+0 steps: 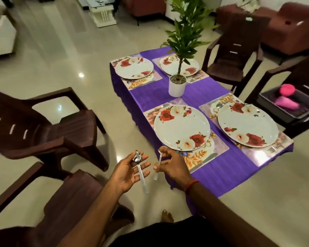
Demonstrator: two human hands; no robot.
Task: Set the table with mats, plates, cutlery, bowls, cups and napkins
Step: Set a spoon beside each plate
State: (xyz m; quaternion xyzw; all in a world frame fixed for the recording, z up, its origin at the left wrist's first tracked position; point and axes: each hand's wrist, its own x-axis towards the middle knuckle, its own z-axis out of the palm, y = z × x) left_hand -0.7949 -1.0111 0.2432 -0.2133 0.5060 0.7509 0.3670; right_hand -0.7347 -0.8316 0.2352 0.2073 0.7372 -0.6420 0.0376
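Note:
A low table with a purple cloth (219, 168) carries several floral mats, each under a white flowered plate; the nearest plate (182, 128) lies just beyond my hands. My left hand (130, 171) is palm up with a steel spoon (141, 172) lying across its straight fingers, bowl end at the fingertips. My right hand (169, 165) pinches a second piece of steel cutlery (159, 164) at the table's near left corner; its head is hidden by my fingers. A fork (271, 150) and a spoon (219, 104) lie by the right near plate (248, 124).
A potted plant in a white pot (177, 86) stands mid-table. Brown plastic chairs stand at left (48, 125), near left (64, 202) and far right (234, 56). A dark tray (268, 102) with pink items rests on a chair at right. Glossy tiled floor surrounds the table.

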